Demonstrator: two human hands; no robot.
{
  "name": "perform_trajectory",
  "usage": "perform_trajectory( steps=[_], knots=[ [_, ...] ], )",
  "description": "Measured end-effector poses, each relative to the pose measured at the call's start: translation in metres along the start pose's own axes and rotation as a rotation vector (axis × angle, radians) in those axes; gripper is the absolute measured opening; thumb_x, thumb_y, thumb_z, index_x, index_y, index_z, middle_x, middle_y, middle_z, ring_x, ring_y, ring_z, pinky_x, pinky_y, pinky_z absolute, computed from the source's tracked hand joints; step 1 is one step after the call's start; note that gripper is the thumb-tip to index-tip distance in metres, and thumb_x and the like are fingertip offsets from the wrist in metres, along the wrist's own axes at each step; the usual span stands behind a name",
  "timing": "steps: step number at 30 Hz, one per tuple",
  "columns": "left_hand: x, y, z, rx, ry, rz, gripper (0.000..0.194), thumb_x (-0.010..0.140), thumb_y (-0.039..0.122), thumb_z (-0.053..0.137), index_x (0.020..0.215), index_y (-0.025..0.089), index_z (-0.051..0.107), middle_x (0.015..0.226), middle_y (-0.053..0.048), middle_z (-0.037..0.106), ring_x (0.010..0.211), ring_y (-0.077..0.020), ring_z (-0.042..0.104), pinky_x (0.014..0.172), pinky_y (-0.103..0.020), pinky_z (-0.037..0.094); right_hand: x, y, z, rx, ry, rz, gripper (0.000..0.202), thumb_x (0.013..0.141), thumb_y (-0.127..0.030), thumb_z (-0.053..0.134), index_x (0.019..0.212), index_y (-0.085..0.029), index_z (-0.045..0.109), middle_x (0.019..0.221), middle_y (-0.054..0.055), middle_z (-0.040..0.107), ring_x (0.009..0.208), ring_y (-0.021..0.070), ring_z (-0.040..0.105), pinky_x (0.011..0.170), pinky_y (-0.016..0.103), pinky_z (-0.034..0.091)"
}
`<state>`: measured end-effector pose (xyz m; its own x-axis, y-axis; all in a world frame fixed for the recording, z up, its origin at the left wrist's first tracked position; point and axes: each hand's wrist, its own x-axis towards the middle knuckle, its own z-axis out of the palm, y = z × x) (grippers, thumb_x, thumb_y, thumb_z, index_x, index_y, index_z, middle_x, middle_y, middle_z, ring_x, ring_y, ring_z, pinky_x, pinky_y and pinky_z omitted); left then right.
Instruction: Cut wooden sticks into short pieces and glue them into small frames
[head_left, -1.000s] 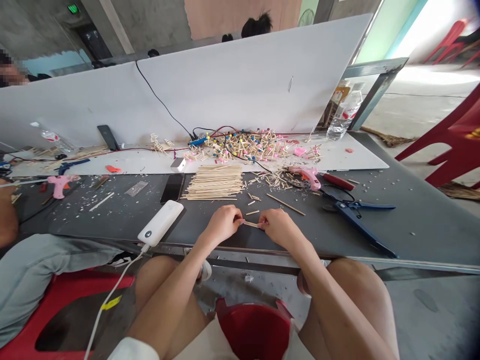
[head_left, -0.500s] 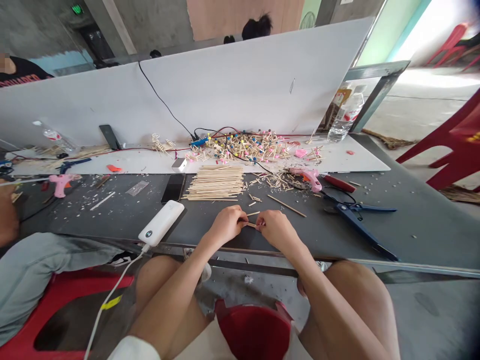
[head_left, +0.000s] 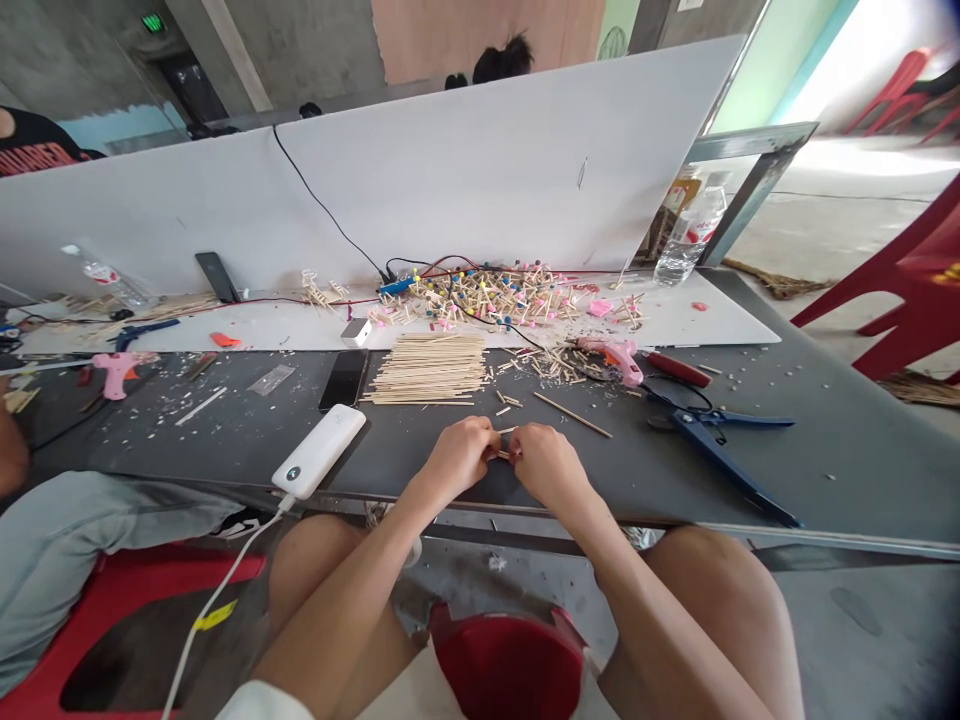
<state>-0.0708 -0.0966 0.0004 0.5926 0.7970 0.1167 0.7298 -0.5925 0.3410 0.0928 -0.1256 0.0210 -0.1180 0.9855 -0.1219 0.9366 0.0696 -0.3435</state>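
Close together over the table's front edge, my left hand (head_left: 466,450) and my right hand (head_left: 546,460) both pinch short wooden sticks (head_left: 504,455). Only a small length shows between the fingers; the fingertips are partly hidden. Another stick end (head_left: 507,430) shows just behind them. Beyond my left hand lies a row of long wooden sticks (head_left: 431,368), side by side. To the right of it are loose cut stick pieces (head_left: 555,365) and a single long stick (head_left: 573,414).
Blue-handled cutters (head_left: 724,440) and a pink glue gun (head_left: 619,358) lie to the right. A white power bank (head_left: 319,452) with a cable and a black phone (head_left: 345,378) are on the left. Behind is a pile of stick pieces with coloured balls (head_left: 495,295). Another person's leg (head_left: 97,560) is at left.
My hands have drawn slightly closer together, so less of the stick shows between them. The view has shifted slightly. The other person at left has moved their arm a little.
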Motion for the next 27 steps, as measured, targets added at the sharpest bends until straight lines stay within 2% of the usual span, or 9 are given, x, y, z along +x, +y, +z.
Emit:
perform_trajectory(
  steps=[8, 16, 22, 27],
  knots=[
    [-0.001, 0.007, -0.002, -0.017, -0.015, 0.037, 0.029, 0.083, 0.002, 0.052, 0.086, 0.021, 0.073, 0.087, -0.005, 0.066, 0.091, -0.0202, 0.063, 0.077, -0.027, 0.047, -0.001, 0.0, 0.004, 0.019, 0.021, -0.033, 0.021, 0.084, -0.009, 0.051, 0.087, -0.019, 0.07, 0.094, 0.008, 0.069, 0.082, 0.0199, 0.064, 0.062, 0.028, 0.032],
    [0.0, 0.006, -0.001, -0.015, -0.027, 0.011, 0.018, 0.086, 0.009, 0.055, 0.086, 0.019, 0.07, 0.086, -0.006, 0.064, 0.09, -0.0201, 0.063, 0.078, -0.026, 0.048, 0.0, 0.004, 0.008, 0.074, 0.026, -0.079, 0.022, 0.081, -0.004, 0.051, 0.087, -0.019, 0.067, 0.093, 0.006, 0.069, 0.083, 0.0176, 0.063, 0.065, 0.026, 0.03],
    [0.0, 0.012, 0.005, 0.005, 0.009, 0.039, 0.019, 0.086, 0.006, 0.052, 0.087, 0.018, 0.067, 0.091, -0.007, 0.065, 0.093, -0.0213, 0.062, 0.075, -0.027, 0.047, 0.0, 0.002, 0.004, 0.038, 0.044, -0.043, 0.021, 0.079, -0.005, 0.051, 0.088, -0.019, 0.064, 0.084, 0.005, 0.069, 0.077, 0.0179, 0.062, 0.06, 0.028, 0.026],
    [0.003, 0.013, 0.005, -0.036, -0.015, 0.014, 0.02, 0.085, 0.005, 0.053, 0.085, 0.018, 0.068, 0.089, -0.007, 0.066, 0.093, -0.0207, 0.063, 0.077, -0.026, 0.048, -0.001, 0.001, 0.001, 0.032, 0.039, -0.027, 0.02, 0.079, -0.007, 0.051, 0.087, -0.021, 0.063, 0.085, 0.005, 0.069, 0.077, 0.0181, 0.062, 0.058, 0.028, 0.025]
  ],
)
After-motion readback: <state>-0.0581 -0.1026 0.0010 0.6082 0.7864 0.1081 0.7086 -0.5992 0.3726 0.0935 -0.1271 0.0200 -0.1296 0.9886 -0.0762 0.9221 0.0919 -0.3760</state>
